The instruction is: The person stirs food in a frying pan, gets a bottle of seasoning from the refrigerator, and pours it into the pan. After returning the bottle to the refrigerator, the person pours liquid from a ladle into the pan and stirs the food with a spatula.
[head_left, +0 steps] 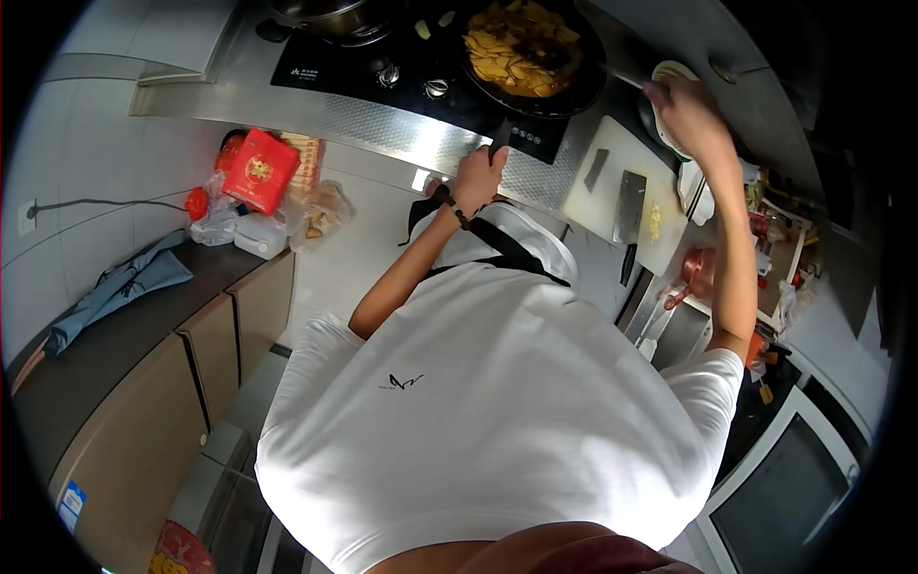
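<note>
My left hand [478, 178] is closed around the black handle [500, 140] of a frying pan [470, 84] on the stove. Yellow-brown slices [507, 48], which look like potato, lie in sauce in the pan. Over to the right, my right hand [687, 117] is closed on the end of a spatula [623, 76]. Its dark head rests among the slices, partly lost against them. A pale bowl [675, 70] sits just behind my right hand, which partly hides it.
A cutting board [583, 204] holds a cleaver [629, 206], a grey blade-like piece [596, 169] and chopped pale bits [655, 222]. A pot [335, 19] stands on the stove's left. Left of me, a red package [258, 170] and bags sit on a counter [124, 325].
</note>
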{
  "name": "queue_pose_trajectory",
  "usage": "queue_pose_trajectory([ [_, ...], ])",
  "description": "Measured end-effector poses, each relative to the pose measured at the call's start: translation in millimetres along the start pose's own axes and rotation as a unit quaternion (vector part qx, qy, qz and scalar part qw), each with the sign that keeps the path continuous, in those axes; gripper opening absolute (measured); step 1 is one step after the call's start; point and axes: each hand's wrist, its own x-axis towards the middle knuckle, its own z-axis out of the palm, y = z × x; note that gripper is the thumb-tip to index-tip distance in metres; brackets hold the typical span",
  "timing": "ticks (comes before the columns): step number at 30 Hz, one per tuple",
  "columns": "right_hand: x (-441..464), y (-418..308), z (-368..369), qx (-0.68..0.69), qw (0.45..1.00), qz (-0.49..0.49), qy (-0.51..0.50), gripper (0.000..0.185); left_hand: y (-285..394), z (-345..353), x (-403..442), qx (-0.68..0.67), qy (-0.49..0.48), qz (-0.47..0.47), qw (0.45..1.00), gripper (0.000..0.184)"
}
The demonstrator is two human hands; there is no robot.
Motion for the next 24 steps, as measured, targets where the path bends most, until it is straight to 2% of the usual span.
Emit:
queue_pose_trajectory([
  [1, 3, 0, -7, 0.009, 1.000, 0.023, 0.017, 0.039, 8, -4, -5, -0.021, -0.028, -0.044, 0.998, 0.047],
  [2, 6, -1, -11, 0.019, 0.998, 0.046, 0.034, 0.039, 4, -5, -3, -0.020, -0.029, -0.042, 0.998, 0.047],
  [4, 20, 2, -20, 0.000, 0.998, 0.048, 0.029, 0.039, -4, -7, 0, -0.167, -0.096, -0.050, 0.980, 0.039],
  [5, 28, 5, -22, -0.018, 0.998, 0.050, 0.022, 0.039, -4, -8, 1, -0.165, -0.098, -0.048, 0.980, 0.039],
  [6, 36, 10, -20, -0.018, 0.998, 0.052, 0.025, 0.039, -2, -10, -1, -0.261, -0.139, -0.077, 0.952, 0.034],
  [7, 46, 18, -16, -0.044, 0.998, 0.032, 0.040, 0.039, -1, -12, -1, -0.354, -0.178, -0.104, 0.912, 0.030],
  [8, 59, 28, -11, -0.070, 0.996, 0.012, 0.056, 0.039, -2, -15, 2, -0.352, -0.178, -0.102, 0.913, 0.030],
  [9, 75, 50, 2, -0.070, 0.996, 0.013, 0.058, 0.039, -7, -17, 6, -0.387, -0.219, -0.123, 0.887, 0.029],
  [10, 94, 79, 20, -0.098, 0.990, -0.037, 0.096, 0.038, -9, -18, 9, -0.419, -0.259, -0.143, 0.858, 0.028],
  [11, 113, 94, 30, -0.126, 0.979, -0.086, 0.133, 0.038, -9, -18, 8, -0.432, -0.265, -0.144, 0.850, 0.027],
  [12, 129, 94, 31, -0.125, 0.979, -0.085, 0.134, 0.038, -8, -18, 6, -0.431, -0.264, -0.143, 0.851, 0.027],
  [14, 152, 79, 22, -0.193, 0.980, -0.058, -0.001, 0.029, -6, -18, 2, -0.421, -0.252, -0.118, 0.863, 0.028],
  [17, 189, 69, 12, -0.283, 0.937, -0.013, -0.203, 0.021, -3, -17, -1, -0.389, -0.234, -0.101, 0.885, 0.029],
  [18, 206, 71, 15, -0.281, 0.938, -0.011, -0.203, 0.021, -3, -16, -1, -0.378, -0.227, -0.092, 0.893, 0.029],
  [19, 226, 76, 17, -0.305, 0.883, -0.032, -0.356, 0.018, -5, -15, 0, -0.375, -0.229, -0.087, 0.894, 0.030],
  [20, 235, 79, 19, -0.321, 0.804, -0.053, -0.499, 0.017, -6, -15, 1, -0.372, -0.229, -0.087, 0.895, 0.030],
  [21, 231, 71, 15, -0.318, 0.805, -0.052, -0.499, 0.017, -7, -14, 1, -0.374, -0.225, -0.085, 0.896, 0.030],
  [22, 223, 54, 6, -0.186, 0.859, 0.157, -0.450, 0.016, -8, -13, 1, -0.376, -0.220, -0.084, 0.896, 0.031],
  [23, 219, 44, 1, -0.042, 0.856, 0.356, -0.372, 0.016, -8, -12, 2, -0.376, -0.221, -0.084, 0.896, 0.031],
  [24, 236, 66, 11, -0.042, 0.856, 0.357, -0.372, 0.016, -8, -11, 2, -0.371, -0.216, -0.084, 0.899, 0.031],
])
